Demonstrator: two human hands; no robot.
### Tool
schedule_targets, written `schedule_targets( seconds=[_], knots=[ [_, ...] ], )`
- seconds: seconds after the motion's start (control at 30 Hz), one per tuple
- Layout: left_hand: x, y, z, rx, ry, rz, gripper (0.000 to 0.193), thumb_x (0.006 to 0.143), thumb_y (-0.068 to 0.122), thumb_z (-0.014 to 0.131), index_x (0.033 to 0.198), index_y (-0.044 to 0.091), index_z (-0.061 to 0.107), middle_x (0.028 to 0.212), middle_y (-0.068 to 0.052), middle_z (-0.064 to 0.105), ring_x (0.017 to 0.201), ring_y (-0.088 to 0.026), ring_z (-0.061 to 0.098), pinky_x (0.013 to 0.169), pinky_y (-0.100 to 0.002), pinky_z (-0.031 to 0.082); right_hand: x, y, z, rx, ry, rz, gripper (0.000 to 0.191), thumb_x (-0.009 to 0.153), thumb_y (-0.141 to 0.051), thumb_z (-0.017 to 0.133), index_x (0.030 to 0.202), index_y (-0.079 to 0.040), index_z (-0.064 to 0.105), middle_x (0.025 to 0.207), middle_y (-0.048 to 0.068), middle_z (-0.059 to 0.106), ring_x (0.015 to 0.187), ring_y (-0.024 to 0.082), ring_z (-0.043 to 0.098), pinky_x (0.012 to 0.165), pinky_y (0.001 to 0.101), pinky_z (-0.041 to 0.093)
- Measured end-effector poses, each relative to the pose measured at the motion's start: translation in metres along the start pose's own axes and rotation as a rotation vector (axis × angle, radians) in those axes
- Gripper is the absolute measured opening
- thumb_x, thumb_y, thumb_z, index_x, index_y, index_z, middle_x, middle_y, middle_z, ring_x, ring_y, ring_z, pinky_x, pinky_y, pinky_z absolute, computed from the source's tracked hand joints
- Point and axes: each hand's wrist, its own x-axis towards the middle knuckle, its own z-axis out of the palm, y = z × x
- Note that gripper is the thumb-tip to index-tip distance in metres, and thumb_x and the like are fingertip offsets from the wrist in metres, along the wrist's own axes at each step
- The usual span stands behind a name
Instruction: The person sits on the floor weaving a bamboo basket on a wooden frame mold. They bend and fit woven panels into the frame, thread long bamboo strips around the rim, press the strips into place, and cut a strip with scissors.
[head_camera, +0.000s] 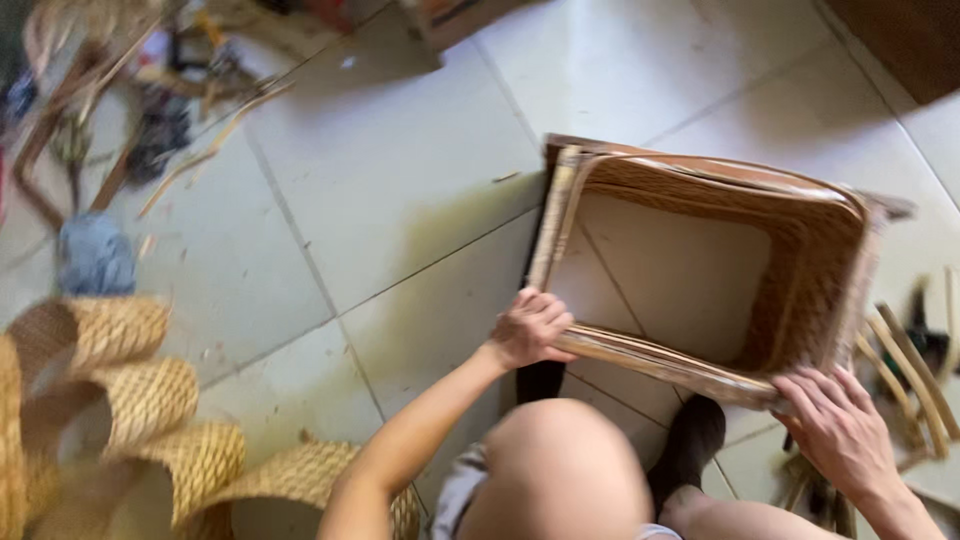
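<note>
frame: square woven rattan frame (800, 300), bottomless, floor tiles show through its middle; it rests on the tiled floor (400, 200) in front of the person's knee (555, 460)
near rim: flat cane strip (660, 360) runs along the side closest to the person, between both hands
left hand: left hand (528, 328) is closed round the near-left corner of the frame, fingers curled over the rim, firm hold
right hand: right hand (840, 425) lies on the near-right corner, fingers spread flat and pressing down; whether it is clamped round the rim, cannot tell
step in hand: looks like steadying and squaring the frame while the rim strip is held down, judged from both hands on the same edge
next move calls for: one hand keeps the corner pinned, the other needs a free grip to work along the strip without letting it spring up
nearby: loose cane sticks (905, 360) right of the frame; woven baskets (140, 400) stacked at the left; scraps pile (120, 110) top left, blurred
</note>
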Motion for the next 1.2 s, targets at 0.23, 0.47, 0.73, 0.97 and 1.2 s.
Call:
schedule_targets(
  seconds=[0.23, 0.47, 0.73, 0.97, 1.2],
  knots=[
    [0.005, -0.008, -0.014, 0.022, 0.093, 0.006, 0.068, 0.063, 0.061, 0.08, 0.105, 0.011, 0.063, 0.106, -0.005, 0.062, 0.111, -0.025, 0.057, 0.102, -0.044, 0.041, 0.0, 0.01, 0.004, -0.501, -0.136, -0.077, 0.06, 0.081, -0.052, 0.065, 0.135, -0.027, 0.059, 0.132, -0.008, 0.066, 0.132, 0.007, 0.058, 0.127, 0.0336, 0.033],
    [-0.002, -0.003, -0.008, -0.029, 0.085, 0.014, 0.062, 0.07, 0.058, 0.085, 0.102, 0.012, 0.059, 0.102, -0.005, 0.057, 0.107, -0.024, 0.057, 0.102, -0.043, 0.04, -0.019, 0.006, 0.01, -0.086, -0.054, -0.059, 0.045, 0.097, -0.038, 0.068, 0.136, -0.017, 0.061, 0.125, 0.002, 0.064, 0.122, 0.018, 0.059, 0.125, 0.0391, 0.03],
    [-0.021, 0.027, -0.021, -0.249, -0.047, -0.002, 0.054, 0.067, 0.051, 0.087, 0.105, 0.018, 0.066, 0.102, -0.004, 0.062, 0.105, -0.026, 0.06, 0.094, -0.046, 0.041, -0.112, -0.037, -0.101, 0.169, 0.179, 0.146, 0.073, 0.092, -0.026, 0.07, 0.156, -0.011, 0.041, 0.159, 0.017, 0.043, 0.148, 0.033, 0.04, 0.123, 0.0503, 0.03],
    [-0.063, 0.028, -0.043, -0.05, -0.017, -0.036, 0.053, 0.066, 0.051, 0.088, 0.102, 0.018, 0.066, 0.099, -0.003, 0.062, 0.103, -0.026, 0.06, 0.093, -0.046, 0.041, -0.384, -0.077, -0.138, 0.366, 0.302, 0.879, 0.032, 0.099, -0.016, 0.07, 0.13, -0.007, 0.065, 0.138, 0.014, 0.063, 0.122, 0.033, 0.062, 0.104, 0.0429, 0.05],
    [-0.067, 0.07, -0.025, 0.025, -0.009, -0.015, 0.052, 0.065, 0.052, 0.088, 0.098, 0.018, 0.066, 0.097, -0.003, 0.061, 0.101, -0.026, 0.06, 0.093, -0.046, 0.041, -0.53, -0.148, -0.093, 0.599, 0.375, 1.304, 0.023, 0.1, -0.015, 0.066, 0.12, -0.003, 0.071, 0.109, 0.012, 0.073, 0.094, 0.023, 0.071, 0.085, 0.0334, 0.055]
  ],
)
